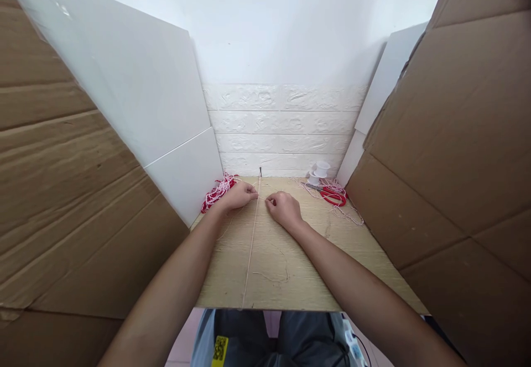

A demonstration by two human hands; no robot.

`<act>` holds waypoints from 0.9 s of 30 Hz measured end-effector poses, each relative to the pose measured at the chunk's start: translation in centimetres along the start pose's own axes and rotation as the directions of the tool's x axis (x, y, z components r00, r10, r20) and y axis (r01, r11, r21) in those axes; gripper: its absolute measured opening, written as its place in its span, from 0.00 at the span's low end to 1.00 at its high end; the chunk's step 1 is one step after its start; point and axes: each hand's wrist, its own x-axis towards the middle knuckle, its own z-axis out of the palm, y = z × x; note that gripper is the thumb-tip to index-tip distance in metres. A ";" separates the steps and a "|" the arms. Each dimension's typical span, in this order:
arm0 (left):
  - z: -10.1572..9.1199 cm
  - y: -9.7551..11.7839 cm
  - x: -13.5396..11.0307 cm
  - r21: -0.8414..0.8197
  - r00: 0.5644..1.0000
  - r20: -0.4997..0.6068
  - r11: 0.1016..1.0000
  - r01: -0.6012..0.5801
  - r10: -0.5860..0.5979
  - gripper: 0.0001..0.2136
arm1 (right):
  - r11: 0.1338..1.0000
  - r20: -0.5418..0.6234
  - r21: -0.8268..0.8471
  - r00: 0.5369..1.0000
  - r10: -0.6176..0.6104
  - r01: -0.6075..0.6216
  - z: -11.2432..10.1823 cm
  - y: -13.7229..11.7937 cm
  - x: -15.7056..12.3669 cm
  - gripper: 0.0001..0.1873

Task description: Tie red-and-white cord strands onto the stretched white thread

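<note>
While the left hand [239, 195] pinches a thin thread [262, 198] crossing the taut cord [251, 245] over the tabletop [315, 284], the right hand [286, 208], likewise closed, grips it too; I'd pull evenly to keep the cord straight.

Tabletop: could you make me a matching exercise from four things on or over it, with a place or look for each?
1. Scissors
2. White spools
3. Taut string
4. Cord heap

A. Running from back to front over the tabletop
B. At the left side, by the left hand
C. Just behind the scissors
D. Red-handled

Pairs: 1-D, 2-C, 3-A, 4-B
</note>
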 end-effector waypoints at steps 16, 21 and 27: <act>-0.2 1.0 -0.2 0.117 0.969 -0.247 0.993 0.020 0.010 0.11 | 1.000 0.013 0.006 1.000 0.021 -0.021 -0.2 -0.2 -0.1 0.15; -0.3 1.1 -0.2 0.088 0.961 -0.276 0.995 0.056 -0.029 0.11 | 1.000 0.012 0.004 1.000 0.024 -0.024 -0.3 -0.3 -0.1 0.15; -0.4 0.6 -0.1 0.131 0.968 -0.240 0.986 0.104 -0.070 0.11 | 0.999 0.029 0.003 0.999 0.036 -0.036 -0.6 -0.4 -0.2 0.15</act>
